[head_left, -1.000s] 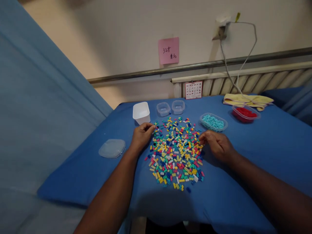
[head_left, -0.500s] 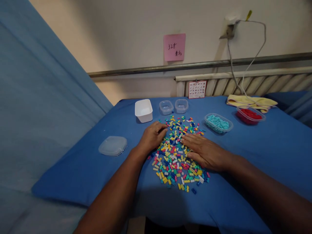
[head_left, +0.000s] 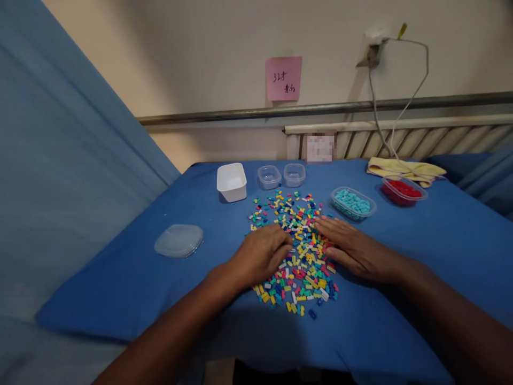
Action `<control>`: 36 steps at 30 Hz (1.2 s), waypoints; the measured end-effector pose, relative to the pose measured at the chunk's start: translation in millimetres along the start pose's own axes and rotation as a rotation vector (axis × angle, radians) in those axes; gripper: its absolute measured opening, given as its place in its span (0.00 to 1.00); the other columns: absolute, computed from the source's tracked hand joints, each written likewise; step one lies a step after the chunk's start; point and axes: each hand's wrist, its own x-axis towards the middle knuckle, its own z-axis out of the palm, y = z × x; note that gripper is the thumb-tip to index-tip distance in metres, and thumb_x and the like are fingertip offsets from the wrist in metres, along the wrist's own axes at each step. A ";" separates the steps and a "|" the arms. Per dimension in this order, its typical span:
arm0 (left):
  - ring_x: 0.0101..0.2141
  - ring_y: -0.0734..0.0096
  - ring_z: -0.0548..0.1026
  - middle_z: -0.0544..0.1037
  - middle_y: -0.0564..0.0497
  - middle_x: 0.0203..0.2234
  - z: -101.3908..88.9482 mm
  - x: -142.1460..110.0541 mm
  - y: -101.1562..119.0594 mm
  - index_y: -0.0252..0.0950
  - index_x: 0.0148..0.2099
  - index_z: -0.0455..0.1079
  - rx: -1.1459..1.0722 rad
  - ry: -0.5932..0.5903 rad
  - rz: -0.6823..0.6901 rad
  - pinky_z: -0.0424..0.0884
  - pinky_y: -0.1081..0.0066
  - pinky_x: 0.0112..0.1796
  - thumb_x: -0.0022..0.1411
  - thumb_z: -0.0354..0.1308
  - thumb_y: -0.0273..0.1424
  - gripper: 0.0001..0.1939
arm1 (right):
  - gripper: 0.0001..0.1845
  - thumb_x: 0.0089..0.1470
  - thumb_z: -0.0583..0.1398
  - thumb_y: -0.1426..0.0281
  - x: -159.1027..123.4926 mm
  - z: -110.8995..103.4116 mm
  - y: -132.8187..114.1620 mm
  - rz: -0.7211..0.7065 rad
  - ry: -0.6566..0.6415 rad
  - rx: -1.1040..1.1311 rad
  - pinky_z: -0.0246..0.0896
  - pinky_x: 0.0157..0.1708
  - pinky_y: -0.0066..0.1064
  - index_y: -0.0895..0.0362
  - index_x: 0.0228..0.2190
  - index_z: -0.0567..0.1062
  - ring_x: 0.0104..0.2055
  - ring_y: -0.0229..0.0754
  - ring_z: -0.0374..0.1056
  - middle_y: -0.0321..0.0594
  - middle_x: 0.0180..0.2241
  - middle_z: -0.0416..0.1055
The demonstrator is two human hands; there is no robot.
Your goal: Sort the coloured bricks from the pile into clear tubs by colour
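A spread pile of small toy building bricks (head_left: 306, 264) in yellow, green, blue, pink and white lies on a blue-covered table. My left hand (head_left: 262, 252) rests on the pile's left part with its fingers curled inward; whatever they may hold is hidden beneath them. At the right side of the pile, my right hand (head_left: 350, 247) lies flat, fingers stretched out, touching bricks at its tips. Beyond it stands a clear tub of turquoise bricks (head_left: 351, 202). Farther right is another clear tub with red pieces (head_left: 403, 190).
A white tub (head_left: 232, 183) and two small clear tubs (head_left: 269, 177) line the back. Clear lids (head_left: 179, 240) lie stacked at left on the blue cover (head_left: 132, 278). A yellow cloth (head_left: 404, 168) sits at the back right, below a hanging cable (head_left: 426, 64). A blue curtain (head_left: 72, 160) hangs at left.
My left hand has come down the pile toward me and a little right, uncovering bricks at the upper left. My right hand has shifted slightly right. The view has turned slightly.
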 end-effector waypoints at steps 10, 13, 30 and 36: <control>0.41 0.60 0.73 0.77 0.45 0.39 26.3 18.7 -20.4 0.38 0.44 0.71 0.091 0.050 0.026 0.69 0.60 0.45 0.76 0.50 0.34 0.10 | 0.43 0.70 0.53 0.45 21.4 14.0 -24.6 -0.091 -0.097 -0.033 0.42 0.75 0.55 0.53 0.75 0.52 0.78 0.58 0.43 0.49 0.76 0.46; 0.42 0.59 0.73 0.78 0.44 0.39 27.4 41.5 -38.9 0.38 0.44 0.72 0.119 0.065 0.017 0.69 0.59 0.47 0.75 0.51 0.33 0.09 | 0.39 0.72 0.51 0.47 29.5 13.8 -11.3 -0.040 -0.035 -0.055 0.43 0.74 0.58 0.53 0.74 0.57 0.77 0.59 0.45 0.50 0.75 0.49; 0.44 0.62 0.75 0.79 0.47 0.41 20.0 39.7 -44.2 0.39 0.45 0.75 -0.134 0.094 -0.048 0.71 0.61 0.49 0.73 0.55 0.33 0.08 | 0.30 0.75 0.48 0.61 20.9 17.0 12.6 -0.007 0.078 0.030 0.50 0.72 0.61 0.49 0.74 0.57 0.75 0.54 0.53 0.46 0.73 0.58; 0.38 0.67 0.76 0.80 0.49 0.37 9.4 28.9 -11.8 0.39 0.43 0.77 -0.521 -0.113 -0.002 0.74 0.66 0.43 0.72 0.57 0.37 0.10 | 0.30 0.75 0.49 0.61 21.3 17.9 7.9 0.004 0.103 0.038 0.51 0.72 0.61 0.51 0.73 0.59 0.74 0.54 0.55 0.48 0.72 0.59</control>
